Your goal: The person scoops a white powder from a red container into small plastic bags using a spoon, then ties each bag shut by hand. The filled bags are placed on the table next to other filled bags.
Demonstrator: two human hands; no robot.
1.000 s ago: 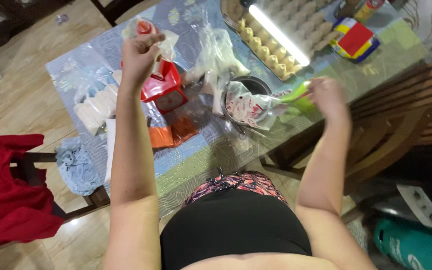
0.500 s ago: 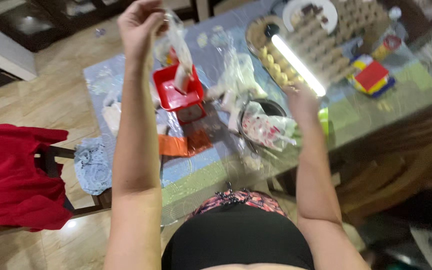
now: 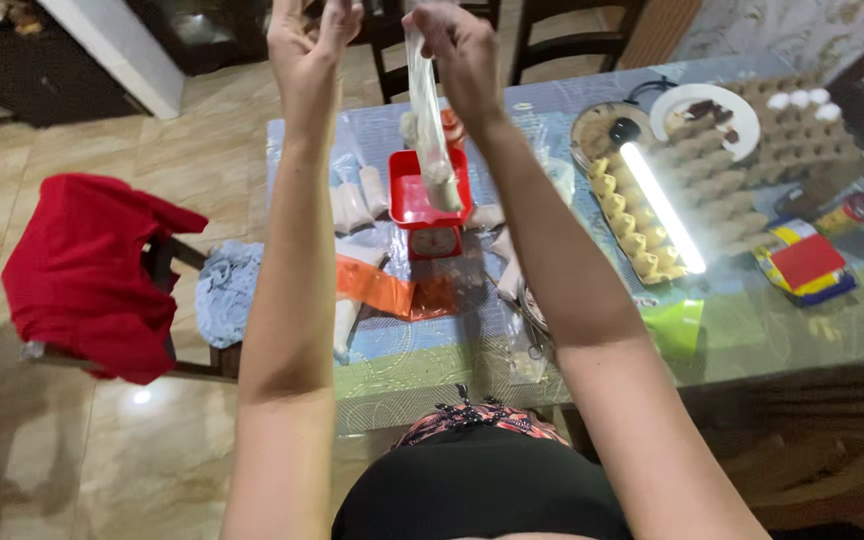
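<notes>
Right hand up high, pinching the top of a slim clear plastic bag.
Pale filling sits low in it, dangling above the red kitchen scale; left hand raised just beside, fingers loose, grasping nothing. Cluttered glass table near its front edge, tiled floor left.

Bright indoor light, strip lamp glaring on glass table — soft focus, slightly blurred raised hands
</notes>
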